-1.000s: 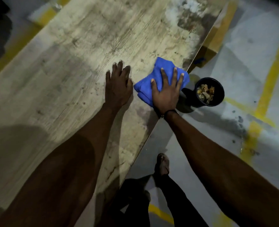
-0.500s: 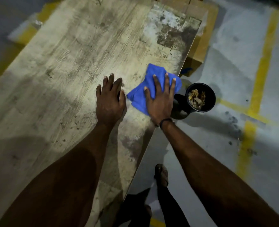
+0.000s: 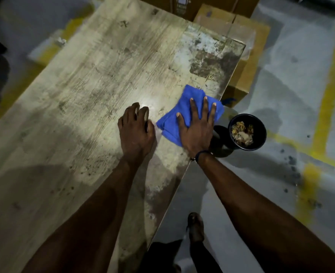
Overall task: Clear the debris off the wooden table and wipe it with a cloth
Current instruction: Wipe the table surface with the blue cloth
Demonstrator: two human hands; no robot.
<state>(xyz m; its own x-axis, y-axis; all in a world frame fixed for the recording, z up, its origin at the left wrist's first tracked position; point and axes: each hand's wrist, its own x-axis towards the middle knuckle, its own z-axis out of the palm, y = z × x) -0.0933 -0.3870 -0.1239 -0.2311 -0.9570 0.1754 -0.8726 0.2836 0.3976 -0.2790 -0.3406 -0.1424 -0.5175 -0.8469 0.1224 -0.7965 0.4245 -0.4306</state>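
Since the earlier frames the right hand (image 3: 197, 128) has kept the cloth (image 3: 184, 115) pressed flat near the table's right edge, drifting only slightly; the bigger change is in the view, which now takes in more of the far end of the table (image 3: 83, 95) and the cartons (image 3: 247, 62) at upper right. Left hand (image 3: 136, 131): earlier laid flat with straight fingers, now its fingers look partly curled, tips on the wood, nothing held; palm bracing just left of the cloth. Right hand: fingers straight and spread, pushing down on the folded blue cloth, not clenched round it. Cloth sits at centre right of the frame, on the table, close to the edge. Black pot (image 3: 246, 132) stands on the floor just right of that edge, holding brownish scraps, so debris clearing looks done, judged from that. Table surface shows dark smudges and specks at centre and lower left, plus a worn dark patch with white residue at upper right. Judgement: wiping is in hand, early to middle; small cloth travel means little area covered so far, and the far stained corner remains.
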